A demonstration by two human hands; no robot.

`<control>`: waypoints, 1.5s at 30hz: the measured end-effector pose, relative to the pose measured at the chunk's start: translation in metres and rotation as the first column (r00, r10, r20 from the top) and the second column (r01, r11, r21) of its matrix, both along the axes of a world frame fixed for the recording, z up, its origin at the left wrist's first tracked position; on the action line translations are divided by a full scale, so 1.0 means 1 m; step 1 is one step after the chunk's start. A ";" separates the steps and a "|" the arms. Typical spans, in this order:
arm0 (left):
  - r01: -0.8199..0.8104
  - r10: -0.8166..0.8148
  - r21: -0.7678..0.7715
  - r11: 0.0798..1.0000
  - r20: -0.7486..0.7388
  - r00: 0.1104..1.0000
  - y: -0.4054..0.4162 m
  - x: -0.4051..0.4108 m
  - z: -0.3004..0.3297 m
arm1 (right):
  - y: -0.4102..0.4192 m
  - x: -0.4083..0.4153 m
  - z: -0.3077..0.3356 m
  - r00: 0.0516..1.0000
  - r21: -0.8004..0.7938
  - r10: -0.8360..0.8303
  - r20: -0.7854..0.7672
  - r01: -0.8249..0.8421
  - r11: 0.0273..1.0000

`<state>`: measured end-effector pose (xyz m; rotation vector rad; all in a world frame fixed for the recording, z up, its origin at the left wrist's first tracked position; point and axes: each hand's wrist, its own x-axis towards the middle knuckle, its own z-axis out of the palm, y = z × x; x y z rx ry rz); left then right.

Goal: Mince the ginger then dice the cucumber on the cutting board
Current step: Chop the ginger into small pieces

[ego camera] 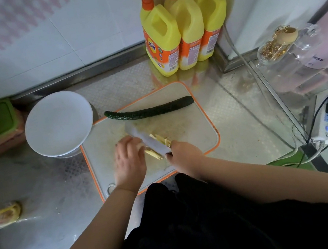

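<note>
Nothing here reads clearly. The three yellow pump bottles [184,30] behind the cutting board [191,124] carry orange labels with print too blurred to make out (a barcode shows low on the nearest), and the power strip [325,131] to the board's right bears unreadable marks.

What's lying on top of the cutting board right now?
On the cutting board: a whole cucumber along the far edge and yellow ginger strips under the knife. The left hand covers the rest of the ginger; the right hand hides the handle.
</note>
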<state>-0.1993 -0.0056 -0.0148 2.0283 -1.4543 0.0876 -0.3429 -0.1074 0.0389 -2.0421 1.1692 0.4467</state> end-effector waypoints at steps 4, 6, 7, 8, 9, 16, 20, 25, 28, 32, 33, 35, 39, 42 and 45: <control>-0.113 0.113 0.001 0.994 -0.072 0.991 -0.020 0.023 0.051 | 0.015 -0.001 0.004 0.993 -0.046 0.071 -0.093 -0.076 0.996; 0.013 0.017 0.243 0.970 -0.121 0.992 -0.029 0.029 0.065 | 0.022 -0.001 0.006 0.993 -0.042 0.057 -0.104 -0.061 0.997; 0.104 -0.047 0.378 0.920 -0.157 0.986 -0.032 0.031 0.068 | 0.024 -0.001 0.006 0.993 -0.028 0.047 -0.108 -0.050 0.998; 0.186 -0.099 0.510 0.840 -0.193 0.976 -0.035 0.032 0.070 | 0.026 -0.001 0.006 0.993 -0.012 0.042 -0.113 -0.043 0.999; 0.249 -0.135 0.625 0.740 -0.225 0.965 -0.038 0.033 0.072 | 0.027 -0.001 0.006 0.992 0.003 0.039 -0.119 -0.039 0.999; 0.366 -0.293 0.867 0.340 -0.272 0.917 -0.051 0.023 0.063 | 0.031 -0.004 0.003 0.990 0.014 0.025 -0.138 -0.023 1.000; 0.355 -0.313 0.895 0.269 -0.268 0.911 -0.058 0.018 0.060 | 0.031 -0.002 0.000 0.991 0.000 0.017 -0.133 -0.018 1.000; 0.315 -0.361 0.917 0.244 -0.216 0.907 -0.064 0.005 0.072 | 0.029 0.000 0.002 0.996 -0.005 0.033 -0.087 -0.034 0.999; 0.306 -0.351 0.922 0.239 -0.212 0.912 -0.069 0.002 0.072 | 0.029 0.001 0.006 0.997 -0.017 0.048 -0.056 -0.049 0.999; 0.293 -0.371 0.935 0.199 -0.204 0.906 -0.079 0.002 0.065 | 0.027 -0.001 0.013 0.997 -0.007 0.075 -0.022 -0.075 0.997; 0.284 -0.387 0.942 0.180 -0.197 0.901 -0.081 0.001 0.064 | 0.027 -0.001 0.015 0.996 -0.008 0.086 -0.013 -0.086 0.996; 0.278 -0.402 0.949 0.151 -0.198 0.894 -0.086 0.000 0.061 | 0.026 -0.002 0.018 0.994 -0.008 0.107 0.004 -0.107 0.994; 0.313 -0.307 0.860 0.404 -0.195 0.932 -0.094 0.005 0.072 | 0.024 -0.001 0.019 0.995 0.005 0.097 0.028 -0.097 0.995; 0.319 -0.308 0.395 0.861 -0.093 0.947 -0.087 0.012 0.093 | 0.013 -0.004 0.018 0.998 -0.017 0.010 0.062 -0.009 1.000; 0.274 -0.250 -0.089 0.958 0.212 0.945 -0.063 0.023 0.091 | -0.004 -0.014 0.017 0.979 0.003 -0.131 0.155 0.132 0.991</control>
